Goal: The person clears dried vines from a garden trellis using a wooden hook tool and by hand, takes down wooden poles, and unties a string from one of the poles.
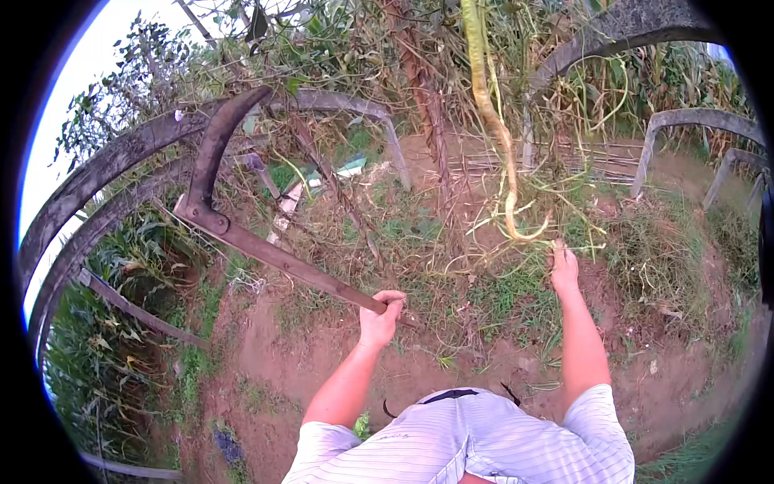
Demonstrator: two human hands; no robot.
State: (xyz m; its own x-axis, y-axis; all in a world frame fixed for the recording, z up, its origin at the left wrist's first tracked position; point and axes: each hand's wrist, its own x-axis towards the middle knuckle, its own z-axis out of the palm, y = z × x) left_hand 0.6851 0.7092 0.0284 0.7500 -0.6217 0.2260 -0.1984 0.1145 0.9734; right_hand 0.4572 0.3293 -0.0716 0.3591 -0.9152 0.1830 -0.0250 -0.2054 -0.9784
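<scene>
My left hand [380, 317] is wrapped round the lower end of a sickle's wooden handle [294, 268]. The dark curved blade [214, 153] rises at the upper left with its tip near a grey arch. My right hand [563, 266] is closed at the root end of an uprooted yellow-green plant; what its fingers pinch is too small to make out. The plant's thick pale stem [496, 121] runs up out of view at the top, and its thin roots [524, 234] spread just above my right hand.
Grey curved arches [121, 149] stand at the left, with more at the right [701, 118]. Dry vines hang round a brown trunk [427, 97]. Corn plants [121, 323] grow at the left. Reddish soil [282, 355] with weeds lies below my hands.
</scene>
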